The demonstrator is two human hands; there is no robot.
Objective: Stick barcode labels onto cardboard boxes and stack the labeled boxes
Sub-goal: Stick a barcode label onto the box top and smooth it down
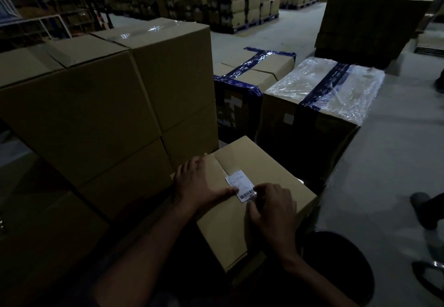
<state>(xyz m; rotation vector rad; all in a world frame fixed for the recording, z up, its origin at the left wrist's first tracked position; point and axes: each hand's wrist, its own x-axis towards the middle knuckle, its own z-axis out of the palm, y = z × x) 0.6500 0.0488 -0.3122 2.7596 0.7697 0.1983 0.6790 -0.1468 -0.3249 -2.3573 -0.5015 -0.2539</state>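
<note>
The right hand [271,213] is curling its fingertips down onto the lower end of the barcode label [241,187], seemingly pressing or pinching its edge; whether it is gripping backing film I cannot tell. At its nine o'clock the left hand [199,184] is lying spread and flat on the box top, its thumb reaching to touch the label's left edge. The label is sitting near the middle of the small cardboard box [254,201], just beside the taped seam. At ten o'clock a stack of larger boxes [101,104] is rising; at one o'clock two blue-taped cartons [312,100] are standing on the floor. Labelling appears to be under way; next likely calls for smoothing the label flat, then lifting the box onto the stack
</note>
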